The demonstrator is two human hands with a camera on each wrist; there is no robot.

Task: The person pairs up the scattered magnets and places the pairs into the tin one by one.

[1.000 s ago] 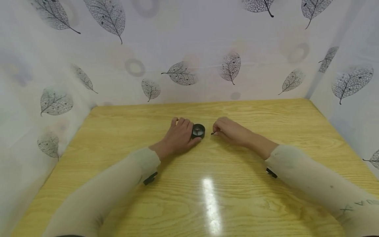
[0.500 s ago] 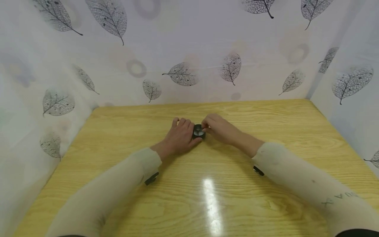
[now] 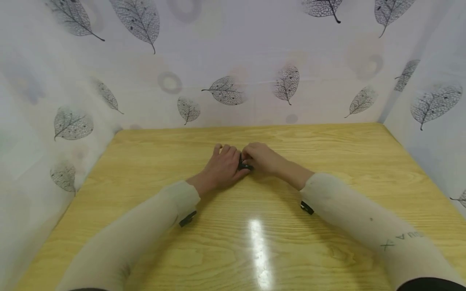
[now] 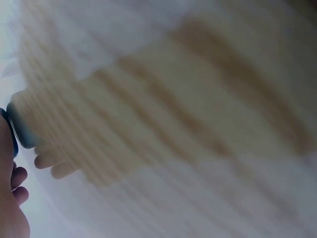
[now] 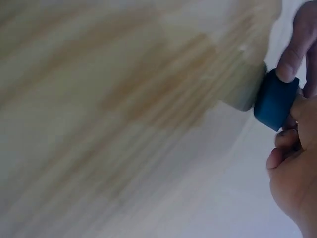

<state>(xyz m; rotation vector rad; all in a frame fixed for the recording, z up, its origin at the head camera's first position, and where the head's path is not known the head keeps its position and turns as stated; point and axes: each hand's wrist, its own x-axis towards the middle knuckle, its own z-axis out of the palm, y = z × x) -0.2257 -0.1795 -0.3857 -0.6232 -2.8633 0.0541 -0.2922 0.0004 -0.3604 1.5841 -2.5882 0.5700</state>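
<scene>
My left hand [image 3: 223, 166] holds a small black round container [image 3: 246, 167] on the table, with the thumb along its near side and the fingers along its left. Over its top, the curled fingertips of my right hand [image 3: 261, 157] cover most of it. Whatever small dark piece lies between those fingertips is mostly hidden. From the right wrist, the container [image 5: 276, 99] looks dark blue with a smooth side wall, and a digit presses it from above. Only the container's edge [image 4: 10, 131] shows in the left wrist view, beside part of my left hand [image 4: 10, 208].
A glossy wooden table [image 3: 204, 242] lies under both arms, with a bright light reflection near the middle front. Leaf-patterned cloth [image 3: 255, 48] stands behind the table and along its left and right sides. Both sleeves carry a small black device [image 3: 307, 207] near the wrist.
My right hand has moved left with a small dark piece pinched in its fingertips, from beside the container to over it. My left hand stays nearly still. The container's divided inside is now covered.
</scene>
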